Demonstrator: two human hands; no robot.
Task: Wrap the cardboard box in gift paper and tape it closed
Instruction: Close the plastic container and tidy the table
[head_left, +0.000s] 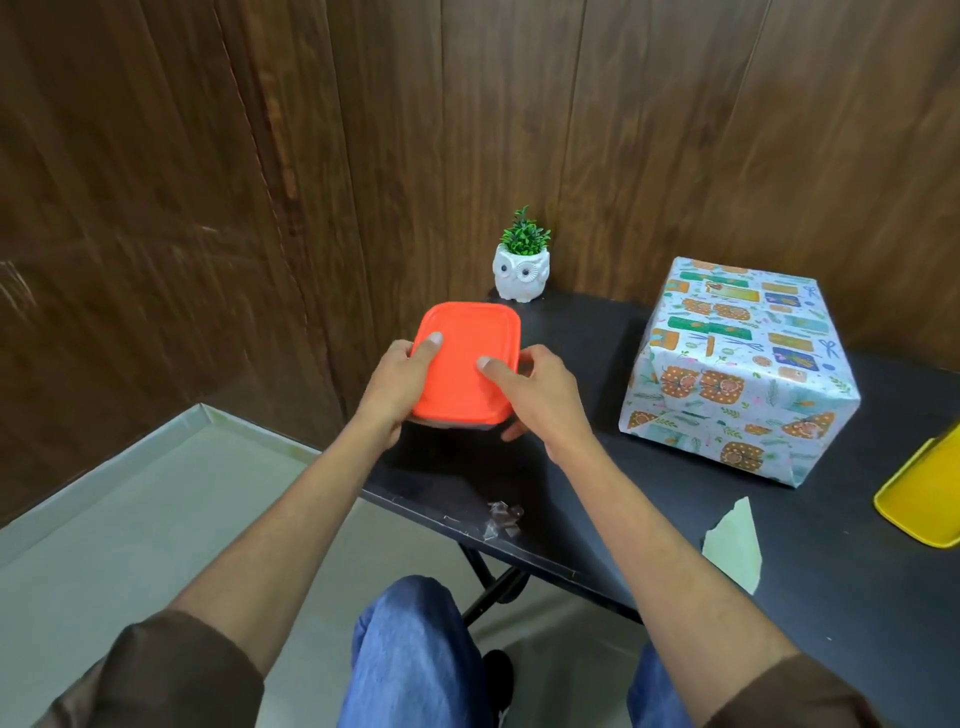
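The box wrapped in patterned gift paper (737, 369) stands on the black table (649, 499) at the right, its side flaps folded in. Left of it, both my hands hold a container with an orange lid (467, 364) near the table's left corner. My left hand (395, 384) grips its left side, thumb on the lid. Gripping the right side is my right hand (535, 389), with its thumb also on top of the lid. The container's body is mostly hidden under the lid and my hands.
A white owl pot with a small green plant (521, 270) stands at the table's back corner against the wooden wall. A yellow tray (924, 499) sits at the right edge. A paper scrap (735, 540) and crumpled tape bits (501, 517) lie near the front edge.
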